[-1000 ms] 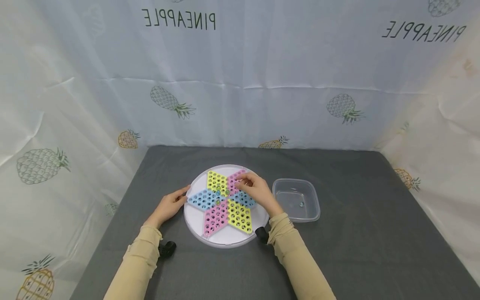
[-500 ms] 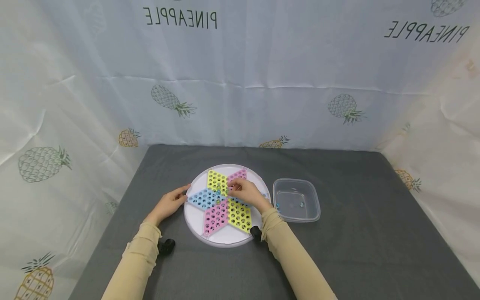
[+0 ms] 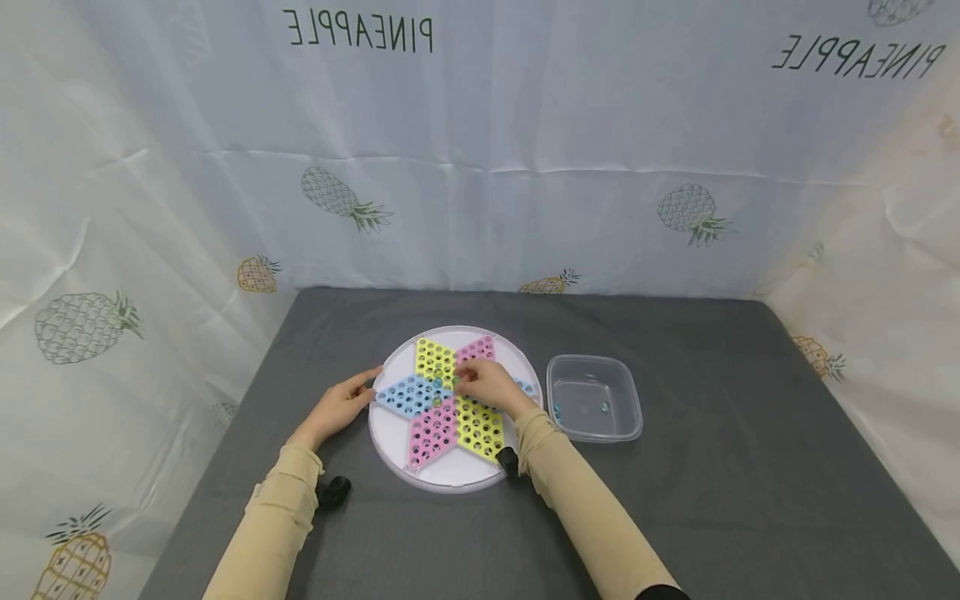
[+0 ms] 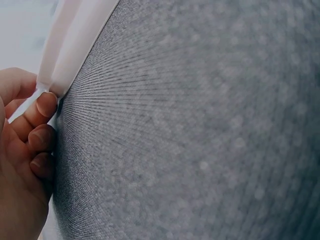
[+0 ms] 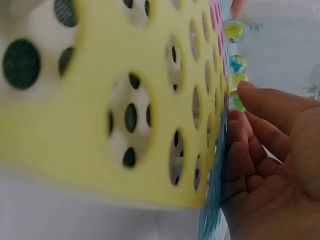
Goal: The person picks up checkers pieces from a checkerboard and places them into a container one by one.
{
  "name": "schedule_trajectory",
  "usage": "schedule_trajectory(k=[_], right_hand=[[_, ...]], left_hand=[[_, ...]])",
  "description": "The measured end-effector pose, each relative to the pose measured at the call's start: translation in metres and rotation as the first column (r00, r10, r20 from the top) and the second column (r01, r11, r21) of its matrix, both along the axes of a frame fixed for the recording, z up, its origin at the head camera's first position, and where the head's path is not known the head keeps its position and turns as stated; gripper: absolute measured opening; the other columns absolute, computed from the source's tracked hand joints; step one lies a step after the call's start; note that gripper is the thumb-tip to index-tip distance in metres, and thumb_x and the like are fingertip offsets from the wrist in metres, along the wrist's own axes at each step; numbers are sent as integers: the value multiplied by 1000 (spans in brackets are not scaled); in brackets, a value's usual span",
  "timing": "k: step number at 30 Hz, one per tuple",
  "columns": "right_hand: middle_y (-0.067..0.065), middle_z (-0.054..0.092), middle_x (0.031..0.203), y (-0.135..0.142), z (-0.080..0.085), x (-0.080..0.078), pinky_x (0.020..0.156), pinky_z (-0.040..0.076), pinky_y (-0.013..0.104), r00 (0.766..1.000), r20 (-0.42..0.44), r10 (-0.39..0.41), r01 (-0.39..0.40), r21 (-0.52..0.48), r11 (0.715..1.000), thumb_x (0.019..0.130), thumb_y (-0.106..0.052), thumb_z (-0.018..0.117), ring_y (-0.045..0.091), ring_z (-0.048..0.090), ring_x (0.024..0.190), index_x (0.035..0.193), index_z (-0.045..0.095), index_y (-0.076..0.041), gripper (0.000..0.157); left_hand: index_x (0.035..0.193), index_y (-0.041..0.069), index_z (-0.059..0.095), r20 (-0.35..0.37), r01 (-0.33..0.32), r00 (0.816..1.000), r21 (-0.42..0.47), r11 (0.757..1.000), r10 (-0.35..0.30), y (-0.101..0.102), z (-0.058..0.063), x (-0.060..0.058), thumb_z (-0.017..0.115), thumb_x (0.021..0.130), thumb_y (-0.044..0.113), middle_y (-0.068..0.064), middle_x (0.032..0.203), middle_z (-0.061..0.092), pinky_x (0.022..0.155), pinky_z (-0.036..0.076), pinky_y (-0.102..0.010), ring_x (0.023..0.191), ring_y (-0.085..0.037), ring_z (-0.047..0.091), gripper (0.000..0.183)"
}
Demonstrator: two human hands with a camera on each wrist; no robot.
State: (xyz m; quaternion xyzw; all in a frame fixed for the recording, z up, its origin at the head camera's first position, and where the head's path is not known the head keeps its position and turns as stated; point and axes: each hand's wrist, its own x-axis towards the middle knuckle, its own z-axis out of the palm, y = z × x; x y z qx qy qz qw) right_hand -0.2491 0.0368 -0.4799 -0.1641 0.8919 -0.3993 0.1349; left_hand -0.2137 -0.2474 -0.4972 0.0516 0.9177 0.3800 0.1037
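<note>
A round white Chinese checkers board (image 3: 442, 462) lies on the table, with a star of yellow, pink and blue perforated sections. At its left rim is my left hand (image 3: 339, 408); the left wrist view shows its curled fingers (image 4: 41, 137) holding the white rim (image 4: 70, 55). Over the star's right side, my right hand (image 3: 491, 385) pinches a small green marble (image 5: 239, 102) near the star's centre. Two other glass marbles sit close by, a yellow one (image 5: 233, 30) and a blue-and-yellow one (image 5: 238, 64). The right hand hides part of the blue and pink sections.
Right of the board stands a clear plastic container (image 3: 594, 433) with a few marbles (image 3: 604, 407) inside. A dark grey cloth (image 3: 712, 467) covers the table. Pineapple-printed curtains (image 3: 480, 225) hang behind and at both sides.
My right hand has moved left and slightly towards me, from the pink section to the marbles near the star's centre, then nearly stopped. The left hand has stayed at the rim.
</note>
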Motion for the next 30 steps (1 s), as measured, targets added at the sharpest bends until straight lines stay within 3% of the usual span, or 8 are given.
schedule_trajectory(k=[16, 24, 30], right_hand=[[4, 61, 87, -3, -2, 1, 66, 43, 23, 998, -21, -67, 67, -6, 998, 83, -16, 67, 11, 52, 73, 103, 66, -8, 21], [3, 61, 88, 0, -2, -1, 69, 44, 24, 997, 24, -74, 75, -37, 997, 82, -19, 68, 12, 53, 77, 102, 66, -11, 22], [1, 62, 89, 4, 7, 3, 73, 45, 25, 997, 13, -78, 79, -73, 994, 84, -22, 66, 12, 54, 80, 105, 66, -13, 23]], left_hand=[[142, 19, 41, 1, -7, 1000, -11, 1000, 7, 1, -1, -1, 49, 95, 24, -5, 83, 50, 68, 35, -31, 73, -16, 45, 48], [142, 19, 41, 16, -11, 1000, -12, 1000, 11, 2, 0, -1, 49, 95, 24, -5, 85, 51, 70, 35, -31, 74, -17, 46, 48], [142, 20, 40, 26, -15, 1000, -25, 1000, 15, 1, 0, -2, 48, 95, 25, -5, 87, 52, 71, 35, -32, 78, -17, 47, 48]])
